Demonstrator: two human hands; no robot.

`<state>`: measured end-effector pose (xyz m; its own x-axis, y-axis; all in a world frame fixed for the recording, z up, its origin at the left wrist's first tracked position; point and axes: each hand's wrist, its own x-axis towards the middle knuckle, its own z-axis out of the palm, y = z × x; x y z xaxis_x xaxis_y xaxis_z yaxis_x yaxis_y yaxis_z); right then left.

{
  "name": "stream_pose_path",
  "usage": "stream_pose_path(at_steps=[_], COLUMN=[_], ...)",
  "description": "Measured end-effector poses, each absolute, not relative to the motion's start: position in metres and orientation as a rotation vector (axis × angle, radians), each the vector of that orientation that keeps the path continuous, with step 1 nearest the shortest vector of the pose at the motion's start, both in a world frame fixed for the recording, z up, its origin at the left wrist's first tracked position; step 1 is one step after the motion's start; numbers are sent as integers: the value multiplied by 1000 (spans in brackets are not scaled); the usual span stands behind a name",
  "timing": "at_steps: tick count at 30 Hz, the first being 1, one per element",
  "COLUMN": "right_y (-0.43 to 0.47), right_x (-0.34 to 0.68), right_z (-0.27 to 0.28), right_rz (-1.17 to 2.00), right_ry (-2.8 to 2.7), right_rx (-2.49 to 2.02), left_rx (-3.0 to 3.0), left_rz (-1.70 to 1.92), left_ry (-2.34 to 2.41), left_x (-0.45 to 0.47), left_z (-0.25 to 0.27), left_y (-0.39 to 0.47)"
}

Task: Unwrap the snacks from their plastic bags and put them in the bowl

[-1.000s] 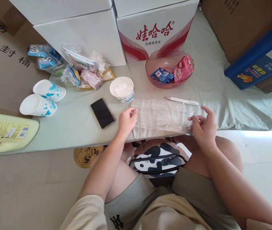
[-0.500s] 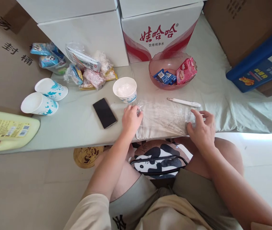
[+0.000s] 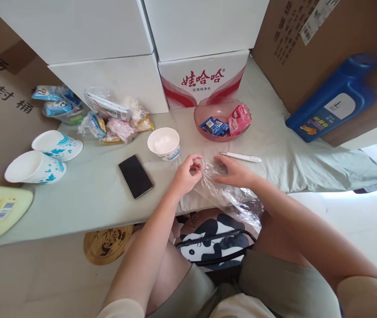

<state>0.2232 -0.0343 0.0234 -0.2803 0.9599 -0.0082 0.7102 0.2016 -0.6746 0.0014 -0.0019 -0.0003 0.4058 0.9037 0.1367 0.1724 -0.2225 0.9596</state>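
Note:
A crumpled clear plastic bag (image 3: 219,187) lies across the cloth near the front edge, part of it hanging over. My left hand (image 3: 189,173) pinches its left end between curled fingers. From the right, my right hand (image 3: 234,172) reaches over the bag with thumb and fingers apart, not closed on it. Just behind my right hand lies a white utility knife (image 3: 240,157). A white paper bowl (image 3: 163,144) with a blue pattern stands behind and left of my left hand. Further left is a black phone (image 3: 135,176).
Behind the hands sits a pink glass bowl (image 3: 221,138) holding blue and pink packets. Bagged snacks (image 3: 115,121) lie back left, near two tipped paper cups (image 3: 36,167). A blue bottle (image 3: 332,104) leans at the right; a yellow-green jug (image 3: 1,214) is at the left edge.
My right hand has moved left, towards my left hand. The plastic, stretched between the hands before, is now bunched and hangs over the edge. The camera view has tilted upward.

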Motion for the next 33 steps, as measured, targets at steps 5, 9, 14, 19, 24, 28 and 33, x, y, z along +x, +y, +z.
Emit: stream_pose_path(at_steps=[5, 9, 14, 19, 24, 28, 33], right_y=[-35, -43, -46, -51, -52, -50, -48], right_x=[219, 213, 208, 212, 210, 205, 200], right_z=[24, 16, 3, -1, 8, 14, 9], right_rz=[1191, 1334, 1263, 1387, 1401, 1540, 1369], right_ry=[-1771, -1213, -1067, -1138, -999, -1011, -1025], right_rx=[-1432, -1359, -1341, -1301, -1265, -1202, -1327], left_rx=[1219, 856, 1034, 1117, 1143, 1153, 1104], left_rz=[1130, 984, 588, 710, 619, 586, 569], left_ry=[801, 721, 862, 1114, 1050, 949, 886], left_x=[-8, 1, 24, 16, 2, -2, -6], left_z=[17, 18, 2, -1, 6, 9, 12], left_y=[-2, -10, -22, -11, -10, -13, -10])
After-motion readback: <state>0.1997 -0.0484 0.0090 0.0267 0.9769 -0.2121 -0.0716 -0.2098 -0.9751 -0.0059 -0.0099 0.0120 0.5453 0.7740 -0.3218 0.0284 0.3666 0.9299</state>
